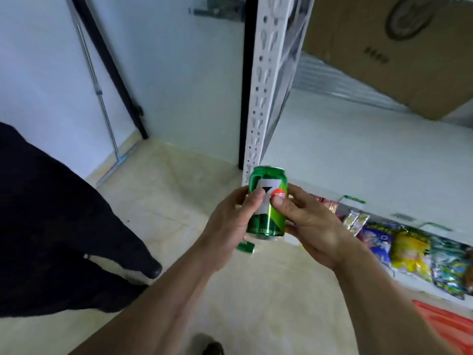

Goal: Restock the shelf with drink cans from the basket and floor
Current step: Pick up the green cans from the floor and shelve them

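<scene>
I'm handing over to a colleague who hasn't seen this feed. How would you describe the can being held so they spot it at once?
Find the white perforated shelf post in the middle of the view; at its foot, both hands meet. The left hand and right hand grip an upright green can between them. Its shiny green body, with a white label and red dot, sets it apart from the snack bags lying on the low shelf to its right.

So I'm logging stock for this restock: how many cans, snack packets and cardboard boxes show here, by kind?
Green cans: 2, one held upright by the left hand and right hand, one lying on the floor
Snack packets on the lower shelf: at least 5, more may be hidden
Cardboard boxes: 1
Total: at least 8
</scene>
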